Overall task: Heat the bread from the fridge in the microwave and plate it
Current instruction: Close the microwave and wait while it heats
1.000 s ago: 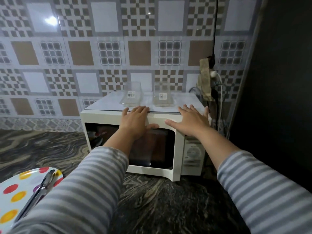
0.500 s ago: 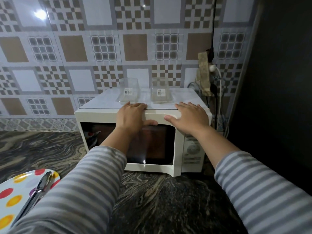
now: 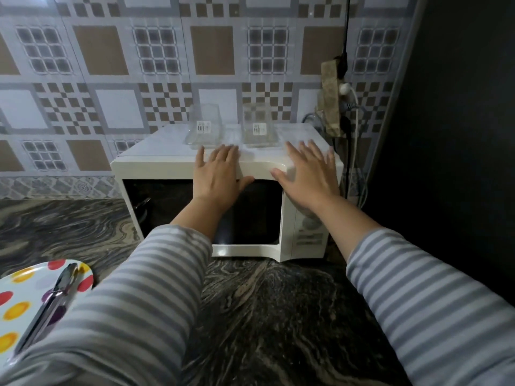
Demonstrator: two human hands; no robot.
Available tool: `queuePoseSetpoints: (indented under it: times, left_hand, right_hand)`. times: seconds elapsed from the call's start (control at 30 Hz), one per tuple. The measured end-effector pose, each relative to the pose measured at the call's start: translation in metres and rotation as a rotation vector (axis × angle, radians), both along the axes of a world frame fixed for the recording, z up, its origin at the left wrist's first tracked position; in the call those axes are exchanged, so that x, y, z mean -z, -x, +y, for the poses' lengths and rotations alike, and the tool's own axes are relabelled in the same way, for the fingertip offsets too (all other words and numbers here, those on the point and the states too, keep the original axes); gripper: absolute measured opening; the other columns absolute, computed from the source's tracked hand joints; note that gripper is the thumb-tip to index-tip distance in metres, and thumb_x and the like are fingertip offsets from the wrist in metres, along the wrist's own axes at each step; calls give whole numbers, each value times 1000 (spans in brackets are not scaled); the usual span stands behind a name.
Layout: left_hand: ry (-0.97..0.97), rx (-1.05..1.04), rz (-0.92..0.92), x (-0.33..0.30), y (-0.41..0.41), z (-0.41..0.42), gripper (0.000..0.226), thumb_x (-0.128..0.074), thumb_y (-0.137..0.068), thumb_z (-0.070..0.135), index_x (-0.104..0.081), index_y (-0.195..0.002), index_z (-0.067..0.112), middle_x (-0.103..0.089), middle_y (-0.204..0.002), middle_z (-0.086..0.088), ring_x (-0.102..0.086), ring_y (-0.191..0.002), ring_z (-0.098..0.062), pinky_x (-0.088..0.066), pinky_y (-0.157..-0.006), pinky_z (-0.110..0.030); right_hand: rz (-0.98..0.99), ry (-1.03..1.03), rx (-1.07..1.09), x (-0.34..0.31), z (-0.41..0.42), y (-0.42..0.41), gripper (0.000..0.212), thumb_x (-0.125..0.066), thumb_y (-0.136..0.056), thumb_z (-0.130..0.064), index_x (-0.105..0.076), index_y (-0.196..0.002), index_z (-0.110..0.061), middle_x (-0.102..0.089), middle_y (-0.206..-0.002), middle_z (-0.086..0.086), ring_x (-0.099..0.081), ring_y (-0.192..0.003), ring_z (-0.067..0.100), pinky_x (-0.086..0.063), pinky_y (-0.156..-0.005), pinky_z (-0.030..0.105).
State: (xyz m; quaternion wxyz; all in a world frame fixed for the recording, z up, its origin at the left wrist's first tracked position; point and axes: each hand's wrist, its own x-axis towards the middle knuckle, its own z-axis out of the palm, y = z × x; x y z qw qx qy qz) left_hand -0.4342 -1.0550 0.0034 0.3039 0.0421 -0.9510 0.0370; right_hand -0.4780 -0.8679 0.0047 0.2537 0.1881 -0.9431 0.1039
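Bread is not to be seen anywhere; whether it sits behind the dark door glass cannot be told. The microwave [image 3: 172,169] is set on the dark marbled counter [image 3: 278,316], against the tiled wall [image 3: 111,79], its door shut. The left hand [image 3: 218,174] is laid flat on the top front edge above the door, fingers spread onto the top, thumb stretched out to the right, nothing grasped. The right hand [image 3: 309,174] is pressed flat too, over the top right corner above the control panel [image 3: 310,232], fingers splayed, nothing held. Two clear glass containers [image 3: 204,129] are stood side by side on the top, just beyond the fingertips, each with a small barcode label. At lower left a spotted plate [image 3: 16,296] is seen on the counter, with tongs [image 3: 53,302] laid across it, partly covered by the striped left sleeve [image 3: 133,302]. A power strip [image 3: 331,107] with cables is hung on the wall beside the microwave's right side.
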Motion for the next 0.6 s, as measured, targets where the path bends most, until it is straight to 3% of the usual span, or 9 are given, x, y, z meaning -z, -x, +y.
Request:
queuePoseSetpoints:
  times: [0.07, 0.17, 0.3, 0.47, 0.6]
  left_hand:
    - [-19, 47, 113, 25, -15, 12, 67, -46, -94, 43, -22, -151, 16, -23, -158, 0, -12, -147, -18, 0, -119, -47]
    - [-141, 113, 208, 78, -39, 37, 64, -49, -89, 30, -30, -147, 15, -28, -156, -2, -17, -146, -20, -7, -118, -50]
    - [-329, 117, -151, 148, -66, 68, 64, -43, -92, 31, -21, -151, 18, -18, -159, 3, -5, -148, -15, -5, -120, -47]
    - [-370, 82, -513, 207, -76, 88, 65, -28, -98, 48, -7, -154, 21, 0, -162, 5, 9, -148, -13, 5, -119, -48]
    - [-330, 59, -571, 221, -75, 90, 68, -19, -95, 57, -6, -154, 24, 5, -161, 5, 13, -147, -11, 8, -118, -48]
  right_hand:
    - [153, 110, 18, 24, 6, -18, 64, -31, -94, -57, -22, -151, -29, -16, -160, 10, -5, -148, 27, 1, -116, 54]
    - [214, 284, 53, 73, 22, -48, 58, -34, -93, -47, -32, -147, -26, -24, -156, 15, -17, -146, 33, -9, -114, 58]
    - [-34, 206, 192, 146, 42, -70, 54, -34, -92, -43, -33, -144, -27, -38, -147, 13, -33, -136, 34, -26, -110, 58]
    - [-359, 124, 254, 191, 50, -69, 69, -37, -98, -43, 8, -150, -40, -7, -161, 10, -8, -147, 28, -7, -119, 51]
    - [-408, 82, 218, 199, 50, -61, 75, -34, -98, -45, 26, -142, -44, 0, -161, 10, -1, -148, 28, -4, -118, 51]
